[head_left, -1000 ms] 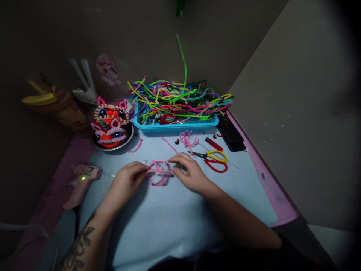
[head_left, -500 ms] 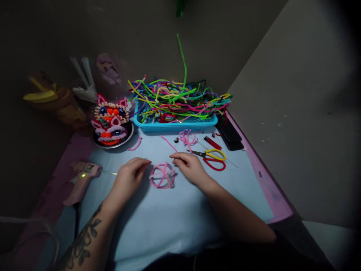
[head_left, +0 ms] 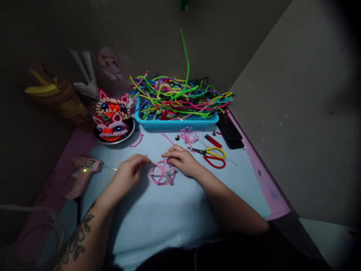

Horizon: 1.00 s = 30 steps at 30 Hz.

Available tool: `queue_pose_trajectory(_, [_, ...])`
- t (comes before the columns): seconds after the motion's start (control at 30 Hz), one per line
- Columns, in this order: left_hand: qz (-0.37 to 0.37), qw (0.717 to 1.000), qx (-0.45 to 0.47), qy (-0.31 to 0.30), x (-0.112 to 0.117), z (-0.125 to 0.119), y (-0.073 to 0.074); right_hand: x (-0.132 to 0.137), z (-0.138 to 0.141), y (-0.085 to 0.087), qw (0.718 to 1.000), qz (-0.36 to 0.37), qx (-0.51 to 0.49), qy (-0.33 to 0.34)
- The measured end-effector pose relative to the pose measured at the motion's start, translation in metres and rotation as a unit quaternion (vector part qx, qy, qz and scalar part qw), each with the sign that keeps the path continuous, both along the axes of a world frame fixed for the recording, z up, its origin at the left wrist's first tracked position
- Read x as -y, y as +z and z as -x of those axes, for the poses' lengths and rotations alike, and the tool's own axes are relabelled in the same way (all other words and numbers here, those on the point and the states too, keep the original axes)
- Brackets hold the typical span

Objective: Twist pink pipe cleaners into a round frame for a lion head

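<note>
A round cage-like frame of pink pipe cleaners [head_left: 163, 172], with strips crossing over its top, rests on the blue table covering between my hands. My right hand [head_left: 182, 161] reaches over its far edge, thumb and forefinger closed on an upright pink strip end there. To the left of the frame, my left hand [head_left: 131, 171] is loosely curved, its fingers stretched toward the frame and its thumb apart below them. Nothing shows in it. Loose pink pipe cleaner pieces [head_left: 189, 138] lie beyond my right hand.
Scissors [head_left: 216, 157] and a red lighter [head_left: 213, 141] lie right. Behind stands a blue tray [head_left: 177, 125] heaped with coloured pipe cleaners. A bowl [head_left: 113, 142] holds fuzzy animal heads [head_left: 113, 118]. A glue gun [head_left: 86, 175] lies left, a black phone [head_left: 229, 131] far right.
My right hand has moved left and onto the far edge of the pink frame. My left hand has barely shifted. The view has tilted slightly.
</note>
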State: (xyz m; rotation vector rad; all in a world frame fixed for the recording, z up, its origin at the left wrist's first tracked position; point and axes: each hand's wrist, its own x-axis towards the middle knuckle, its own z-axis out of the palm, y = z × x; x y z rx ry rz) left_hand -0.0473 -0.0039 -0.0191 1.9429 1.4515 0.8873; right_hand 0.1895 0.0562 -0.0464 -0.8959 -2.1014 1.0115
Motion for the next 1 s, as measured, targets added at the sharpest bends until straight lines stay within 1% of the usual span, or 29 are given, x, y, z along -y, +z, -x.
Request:
queue_pose_trajectory(0.07, [0.009, 1.0, 0.003, 0.009, 0.0, -0.001, -0.002, -0.002, 0.002, -0.001, 1.0, -0.003, -0.002, 0.006])
queue_pose_trajectory(0.13, [0.034, 0.999, 0.021, 0.036, 0.0, -0.004, -0.001, -0.002, 0.003, 0.0, 1.0, -0.015, -0.011, 0.016])
queue_pose_trajectory(0.2, [0.078, 0.992, 0.069, 0.067, 0.0, -0.009, 0.001, 0.0, 0.003, 0.005, 0.999, -0.036, -0.028, 0.027])
queue_pose_trajectory(0.23, [0.108, 0.986, 0.103, 0.073, 0.0, -0.012, 0.002, 0.003, 0.003, 0.008, 0.997, -0.051, -0.037, 0.033])
queue_pose_trajectory(0.33, [0.192, 0.96, 0.198, 0.051, 0.0, -0.021, 0.008, 0.012, 0.002, 0.019, 0.992, -0.104, -0.055, 0.037])
queue_pose_trajectory(0.47, [0.267, 0.926, 0.267, 0.002, 0.002, -0.027, 0.013, 0.024, 0.004, 0.03, 0.982, -0.171, -0.064, 0.038])
queue_pose_trajectory(0.53, [0.289, 0.911, 0.295, -0.007, 0.002, -0.028, 0.014, 0.028, 0.007, 0.033, 0.981, -0.176, -0.069, 0.038])
queue_pose_trajectory(0.57, [0.289, 0.907, 0.306, -0.001, 0.002, -0.029, 0.015, 0.029, 0.008, 0.034, 0.984, -0.162, -0.069, 0.03])
queue_pose_trajectory(0.63, [0.269, 0.909, 0.318, 0.019, 0.003, -0.029, 0.016, 0.031, 0.01, 0.036, 0.992, -0.108, -0.068, 0.001])
queue_pose_trajectory(0.7, [0.23, 0.921, 0.313, 0.034, 0.004, -0.029, 0.017, 0.031, 0.01, 0.039, 0.996, -0.051, -0.066, -0.027])
queue_pose_trajectory(0.77, [0.186, 0.938, 0.291, 0.037, 0.007, -0.029, 0.019, 0.032, 0.01, 0.042, 0.997, -0.03, -0.063, -0.042])
queue_pose_trajectory(0.87, [0.128, 0.962, 0.239, 0.024, 0.011, -0.031, 0.024, 0.034, 0.009, 0.045, 0.995, -0.062, -0.065, -0.051])
queue_pose_trajectory(1.0, [0.053, 0.986, 0.155, -0.005, 0.015, -0.035, 0.031, 0.037, 0.008, 0.047, 0.98, -0.179, -0.057, -0.069])
